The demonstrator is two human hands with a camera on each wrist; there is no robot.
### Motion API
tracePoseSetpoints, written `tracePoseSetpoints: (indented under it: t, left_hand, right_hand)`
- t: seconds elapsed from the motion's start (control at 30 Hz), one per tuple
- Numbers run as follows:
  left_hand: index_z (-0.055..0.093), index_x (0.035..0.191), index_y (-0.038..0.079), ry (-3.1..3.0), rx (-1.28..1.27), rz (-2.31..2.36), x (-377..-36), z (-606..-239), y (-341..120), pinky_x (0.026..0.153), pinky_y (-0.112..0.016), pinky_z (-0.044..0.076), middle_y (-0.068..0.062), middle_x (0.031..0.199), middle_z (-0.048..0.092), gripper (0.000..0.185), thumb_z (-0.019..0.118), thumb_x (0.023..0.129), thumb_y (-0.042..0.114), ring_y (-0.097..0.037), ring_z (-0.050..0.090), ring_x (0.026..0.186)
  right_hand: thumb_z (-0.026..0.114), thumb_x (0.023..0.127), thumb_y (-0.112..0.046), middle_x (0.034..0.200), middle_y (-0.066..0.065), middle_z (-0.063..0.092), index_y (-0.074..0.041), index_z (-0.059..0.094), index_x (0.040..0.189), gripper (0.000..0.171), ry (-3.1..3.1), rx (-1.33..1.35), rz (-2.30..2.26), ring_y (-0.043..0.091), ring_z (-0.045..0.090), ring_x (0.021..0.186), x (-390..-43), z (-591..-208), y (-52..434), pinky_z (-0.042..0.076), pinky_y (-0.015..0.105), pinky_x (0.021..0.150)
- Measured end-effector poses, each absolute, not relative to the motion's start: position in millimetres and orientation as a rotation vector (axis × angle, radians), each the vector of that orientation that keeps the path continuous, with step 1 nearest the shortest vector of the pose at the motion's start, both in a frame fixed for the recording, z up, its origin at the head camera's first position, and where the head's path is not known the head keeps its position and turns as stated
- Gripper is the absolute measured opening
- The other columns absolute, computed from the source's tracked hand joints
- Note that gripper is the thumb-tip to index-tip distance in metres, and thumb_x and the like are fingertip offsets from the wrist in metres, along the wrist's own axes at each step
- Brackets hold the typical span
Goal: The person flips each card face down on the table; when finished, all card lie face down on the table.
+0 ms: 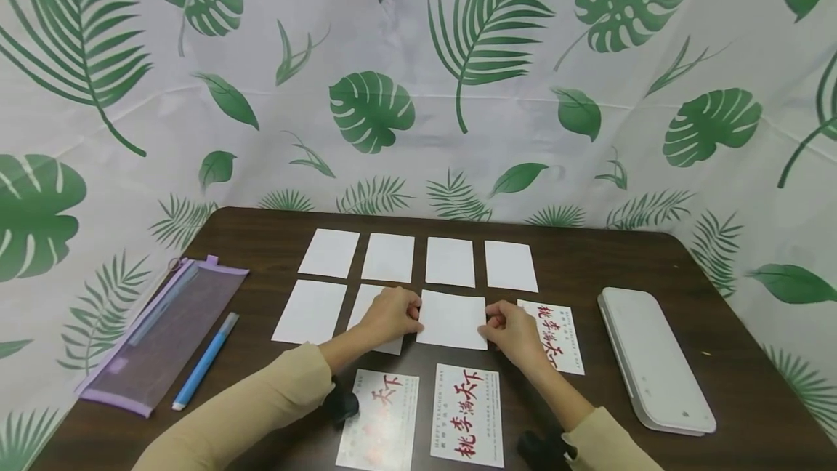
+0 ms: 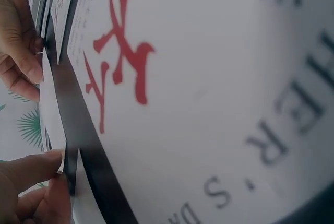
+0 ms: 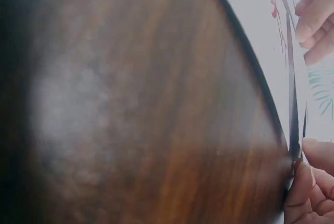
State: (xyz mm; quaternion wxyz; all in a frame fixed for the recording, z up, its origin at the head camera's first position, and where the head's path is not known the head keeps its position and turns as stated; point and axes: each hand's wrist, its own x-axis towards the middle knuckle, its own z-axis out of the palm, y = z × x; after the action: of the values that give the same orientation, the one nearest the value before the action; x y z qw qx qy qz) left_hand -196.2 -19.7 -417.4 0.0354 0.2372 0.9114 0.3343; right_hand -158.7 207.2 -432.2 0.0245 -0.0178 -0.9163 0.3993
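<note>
A blank white card [image 1: 453, 320] lies between my two hands. My left hand [image 1: 391, 315] pinches its left edge between thumb and fingers, and my right hand [image 1: 513, 333] pinches the right edge. Seen side-on in the left wrist view, the card [image 2: 52, 106] stretches between both hands. Under my left hand, a blank card [image 1: 363, 305] is partly covered. Just right of my right hand is a card with red Chinese characters [image 1: 561, 336]. Two more printed cards face up nearer me, the left one [image 1: 379, 420] glaring with light, the right one [image 1: 467, 416] readable.
Several blank white cards [image 1: 387, 257] form a row at the back, with another [image 1: 310, 311] at the left in front of them. A purple-edged mesh pouch [image 1: 166, 336] and a blue marker [image 1: 205, 362] are on the left. At right lies a white case [image 1: 656, 358] on the dark table [image 1: 588, 264].
</note>
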Motion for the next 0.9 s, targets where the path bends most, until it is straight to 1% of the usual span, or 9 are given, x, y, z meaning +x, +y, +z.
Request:
tracePoseSetpoints:
  t: [0.2,0.27,0.37,0.47,0.6,0.73,0.8,0.9]
  left_hand:
    - [0.065,0.073,0.003,2.836,0.814,0.949,-196,-416,-17,0.050,-0.020,0.033,0.002,0.060,0.057,0.015,0.079,0.070,0.006,-0.008,0.043,0.054]
    - [0.065,0.074,0.003,2.848,0.826,0.933,-196,-416,-16,0.050,-0.020,0.034,0.001,0.061,0.057,0.017,0.080,0.069,0.007,-0.008,0.043,0.055]
    - [0.063,0.074,0.001,2.840,0.811,0.941,-197,-414,-15,0.049,-0.020,0.032,-0.001,0.061,0.056,0.020,0.081,0.069,0.009,-0.008,0.041,0.054]
    - [0.066,0.086,-0.003,2.807,0.808,1.022,-199,-411,-9,0.050,-0.019,0.034,-0.003,0.066,0.060,0.026,0.080,0.071,0.012,-0.008,0.044,0.055]
    - [0.064,0.111,-0.004,2.701,0.824,1.118,-201,-407,9,0.053,-0.018,0.041,-0.007,0.081,0.067,0.044,0.079,0.074,0.015,-0.009,0.052,0.062]
    - [0.061,0.116,-0.002,2.590,0.818,1.138,-198,-404,39,0.055,-0.018,0.043,-0.009,0.088,0.069,0.049,0.078,0.075,0.017,-0.010,0.055,0.067]
    - [0.061,0.118,-0.002,2.556,0.807,1.151,-198,-403,54,0.056,-0.017,0.044,-0.009,0.090,0.069,0.050,0.079,0.075,0.018,-0.009,0.056,0.068]
    - [0.059,0.122,-0.001,2.517,0.780,1.169,-197,-403,75,0.057,-0.017,0.046,-0.010,0.092,0.069,0.054,0.079,0.075,0.017,-0.010,0.059,0.068]
  right_hand:
    - [0.076,0.072,-0.001,0.066,0.001,0.055,0.002,0.062,0.093,0.026,-2.864,0.017,1.027,0.011,0.046,0.058,-155,-429,207,0.038,0.024,0.053]
    - [0.076,0.072,-0.002,0.065,0.000,0.054,0.001,0.061,0.095,0.027,-2.875,0.025,0.994,0.011,0.045,0.057,-155,-429,207,0.036,0.024,0.053]
    - [0.075,0.075,-0.005,0.066,0.000,0.055,0.002,0.061,0.098,0.028,-2.881,0.025,1.002,0.010,0.045,0.055,-156,-428,211,0.037,0.023,0.050]
    - [0.073,0.079,-0.006,0.069,0.004,0.058,0.004,0.062,0.102,0.028,-2.831,-0.024,1.105,0.010,0.049,0.053,-158,-421,223,0.041,0.021,0.048]
    - [0.070,0.082,-0.005,0.074,0.010,0.061,0.005,0.063,0.103,0.025,-2.747,-0.163,1.184,0.010,0.053,0.054,-160,-412,250,0.045,0.019,0.048]
    - [0.068,0.082,-0.004,0.077,0.012,0.062,0.007,0.063,0.104,0.025,-2.755,-0.283,1.097,0.011,0.052,0.061,-156,-410,278,0.042,0.019,0.052]
    - [0.069,0.081,-0.004,0.078,0.013,0.062,0.008,0.062,0.104,0.027,-2.773,-0.324,1.053,0.014,0.051,0.064,-153,-411,287,0.039,0.021,0.054]
    - [0.068,0.080,-0.002,0.079,0.014,0.060,0.010,0.060,0.106,0.030,-2.787,-0.375,1.037,0.018,0.052,0.068,-150,-413,296,0.039,0.023,0.055]
